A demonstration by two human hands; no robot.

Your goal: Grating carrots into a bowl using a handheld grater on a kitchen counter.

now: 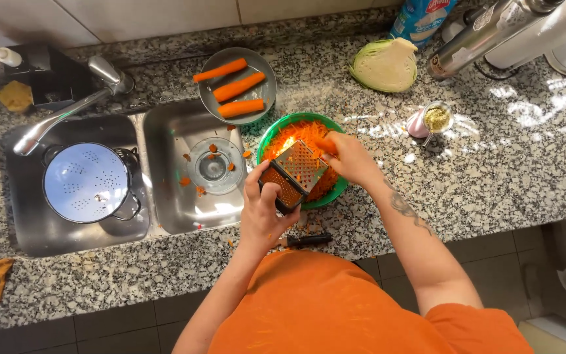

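**Grating carrot over the green bowl**

Sitting on the granite counter (492,164): green bowl (266,136), heaped with soft, light shreds. Propped across it: stiff metal grater (295,172), gripped firmly at its lower end by left hand (263,213). Pinched in right hand (348,158): short carrot stub (325,145), probably slippery, best held clear of the teeth.

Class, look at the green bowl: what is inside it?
The green bowl holds grated carrot. The grater and both hands cover much of it, so its bottom is hidden.
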